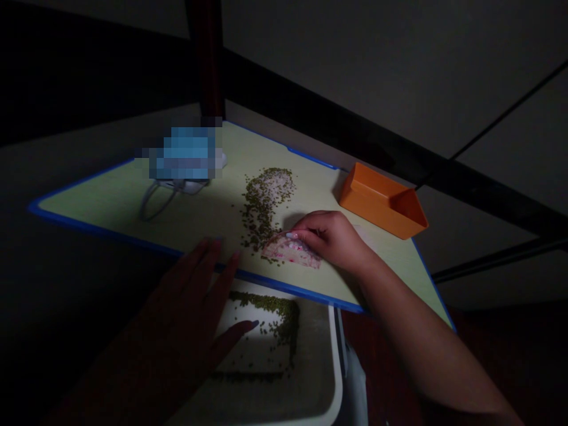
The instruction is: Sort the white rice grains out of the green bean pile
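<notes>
Our R hand is clamped on the pink sheet at its far edge, rest nearer us on board beside beans; our L hand, fingers apart, nr board edge.

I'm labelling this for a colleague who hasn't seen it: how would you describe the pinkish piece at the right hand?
Start with the pale, blue-edged board and find the right hand over it. In its grasp is a flat, pinkish piece with a curved upper edge, beside the green grains. Its pink markings set it apart from them and the plain orange box.
</notes>
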Demonstrator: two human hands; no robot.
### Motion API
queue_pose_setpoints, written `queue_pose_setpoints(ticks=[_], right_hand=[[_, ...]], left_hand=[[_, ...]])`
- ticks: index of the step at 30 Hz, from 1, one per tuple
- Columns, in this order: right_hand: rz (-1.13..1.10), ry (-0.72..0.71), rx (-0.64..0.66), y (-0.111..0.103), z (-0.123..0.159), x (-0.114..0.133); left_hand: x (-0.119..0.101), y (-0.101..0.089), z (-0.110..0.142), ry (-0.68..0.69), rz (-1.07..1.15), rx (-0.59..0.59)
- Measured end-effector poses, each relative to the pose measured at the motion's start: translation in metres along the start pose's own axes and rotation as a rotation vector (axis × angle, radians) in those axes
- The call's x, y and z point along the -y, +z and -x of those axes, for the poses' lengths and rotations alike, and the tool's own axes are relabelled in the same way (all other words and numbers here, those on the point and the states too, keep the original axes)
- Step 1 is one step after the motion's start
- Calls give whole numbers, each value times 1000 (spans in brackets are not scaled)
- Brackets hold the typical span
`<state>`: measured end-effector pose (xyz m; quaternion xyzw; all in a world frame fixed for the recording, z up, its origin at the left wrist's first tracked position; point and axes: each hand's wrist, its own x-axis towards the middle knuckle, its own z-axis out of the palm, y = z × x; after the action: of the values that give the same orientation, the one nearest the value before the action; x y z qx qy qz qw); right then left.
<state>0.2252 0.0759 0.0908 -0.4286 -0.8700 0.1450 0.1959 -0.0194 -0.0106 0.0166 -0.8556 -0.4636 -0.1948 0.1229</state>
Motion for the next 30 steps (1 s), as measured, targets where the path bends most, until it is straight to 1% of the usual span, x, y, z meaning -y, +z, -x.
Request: queue_pose_setpoints(ticks=[3,7,10,15,22,25,30], right_hand=[[13,-18,-4,2,0,1],[35,-18,21,6,1,6],[37,-43,37,8,3,10],[13,-68,56,11,4,14],[-115,10,73,11,7,13],[-161,32,79,9,8,13],[-181,54,8,5,10,14]], left_hand=[[0,0,0,-1,-3,-9],[-1,-2,-1,10,-9,-11],[-1,-4,-1,13,-13,-28],[0,-3,-1,-2,6,5],[-1,-3,-2,18,-32,-9],[-2,-4,-2,7,-29,-1],[-1,-6,0,11,-48,2]])
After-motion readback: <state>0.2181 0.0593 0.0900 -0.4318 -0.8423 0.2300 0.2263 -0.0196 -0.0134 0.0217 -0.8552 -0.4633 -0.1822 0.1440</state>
